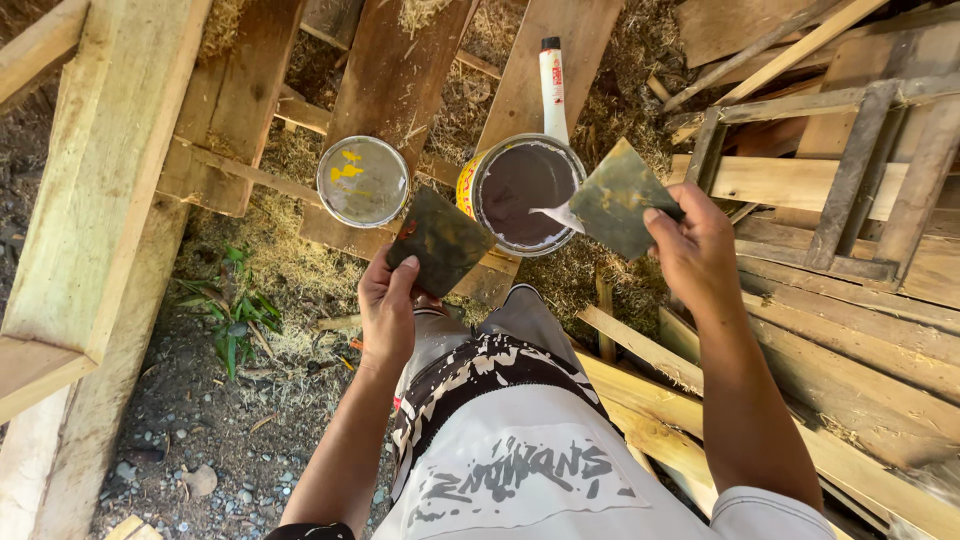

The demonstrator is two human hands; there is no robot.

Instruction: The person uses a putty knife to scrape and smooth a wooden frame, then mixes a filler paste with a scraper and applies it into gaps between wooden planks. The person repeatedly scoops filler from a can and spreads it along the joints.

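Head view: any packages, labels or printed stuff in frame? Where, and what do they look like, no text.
Open can: on a plank, centre; round, yellow printed side, dark brown paste inside.
Can lid: left of the can, on a plank; round metal, yellow smears.
Tube: behind the can, lying on a plank; white with red print, black cap.
Shirt print: bottom centre; dark lettering on white cloth.

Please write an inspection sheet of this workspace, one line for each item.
Surface: wooden planks over sawdust and soil.
Job's things: open can of dark paste; its lid beside it on the left; white tube behind the can.
Clutter: loose boards and a slatted frame on the right.
Hands: left hand holds a scraper; right hand holds a second scraper over the can.
Cables: nothing seen.
Surroundings: gravel, a small green plant.
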